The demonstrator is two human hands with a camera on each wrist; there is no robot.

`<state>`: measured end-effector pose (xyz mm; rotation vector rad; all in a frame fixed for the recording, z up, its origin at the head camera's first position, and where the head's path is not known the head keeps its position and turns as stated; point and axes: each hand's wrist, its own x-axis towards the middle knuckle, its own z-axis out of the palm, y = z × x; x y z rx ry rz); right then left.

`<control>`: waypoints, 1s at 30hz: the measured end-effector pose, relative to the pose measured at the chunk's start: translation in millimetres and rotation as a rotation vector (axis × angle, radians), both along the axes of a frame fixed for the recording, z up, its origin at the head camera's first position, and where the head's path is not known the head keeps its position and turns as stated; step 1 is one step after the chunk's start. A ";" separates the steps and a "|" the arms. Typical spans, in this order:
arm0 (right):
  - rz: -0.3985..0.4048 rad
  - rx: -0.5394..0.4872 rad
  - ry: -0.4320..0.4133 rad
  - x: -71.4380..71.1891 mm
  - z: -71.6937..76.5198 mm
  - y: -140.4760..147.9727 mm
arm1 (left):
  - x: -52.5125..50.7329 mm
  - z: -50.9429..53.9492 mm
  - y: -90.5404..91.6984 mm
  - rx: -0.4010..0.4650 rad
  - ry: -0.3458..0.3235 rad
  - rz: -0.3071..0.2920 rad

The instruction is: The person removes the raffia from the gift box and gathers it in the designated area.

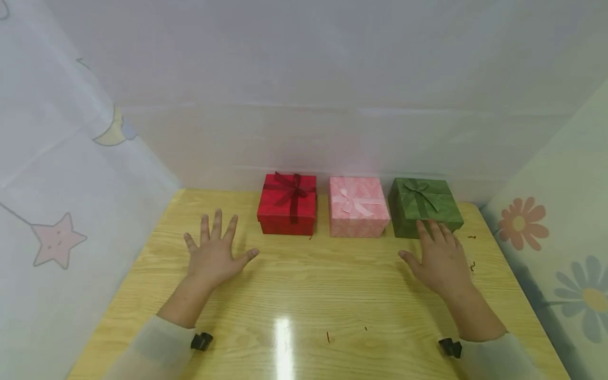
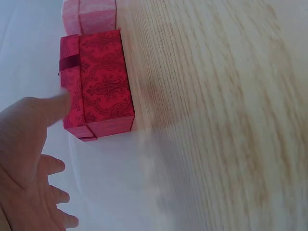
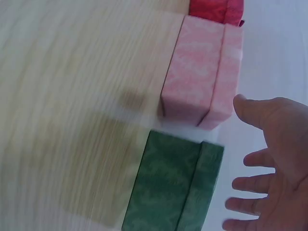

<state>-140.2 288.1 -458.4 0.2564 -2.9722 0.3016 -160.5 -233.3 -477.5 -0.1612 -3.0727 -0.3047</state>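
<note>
One red box [image 1: 277,214], one pink box [image 1: 358,221] and one green box [image 1: 434,203] stood side by side along the far edge of the wood-grained table [image 1: 313,285], and from my remote seat I had all three in the head view. Red was at the left end, pink in the middle, green at the right, with narrow gaps between them. I saw a dark red bow [image 1: 295,188] on top of the first, a pale pink bow [image 1: 349,202] on the second and a green bow [image 1: 418,193] on the third.

I found the left hand [image 1: 214,259] over the table to the left of the red box, fingers extended and fanned apart. In the left wrist view its thumb passed in front of that box, though the head view showed the two apart. The right hand [image 1: 442,261] was also spread, its fingers extended; from the head camera the fingertips overlapped the front of the green box, and I could not tell whether they touched it.

Small reddish-brown shreds [image 1: 328,337] were scattered over the table. Pale sheeting [image 1: 304,79] rose behind the boxes, and I could see a pink star [image 1: 59,240] printed at left and a reddish flower [image 1: 532,227] at right.
</note>
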 end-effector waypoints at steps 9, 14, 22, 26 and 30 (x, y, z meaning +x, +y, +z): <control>0.050 -0.144 0.001 -6.0 2.0 -39.9 | -9.8 -4.7 4.6 0.195 0.017 -0.007; 0.078 -0.256 0.000 -12.8 -5.1 -64.0 | -15.3 -6.7 9.3 0.330 0.010 -0.001; 0.137 -0.419 -0.047 -21.3 -10.1 -110.7 | -26.3 -14.2 11.3 0.469 0.005 -0.002; 0.200 -0.510 -0.059 -29.7 -13.0 -133.3 | -32.1 -15.5 13.4 0.546 -0.004 0.001; 0.255 -0.592 -0.078 -39.4 -16.9 -153.8 | -38.6 -15.6 16.9 0.652 -0.022 0.003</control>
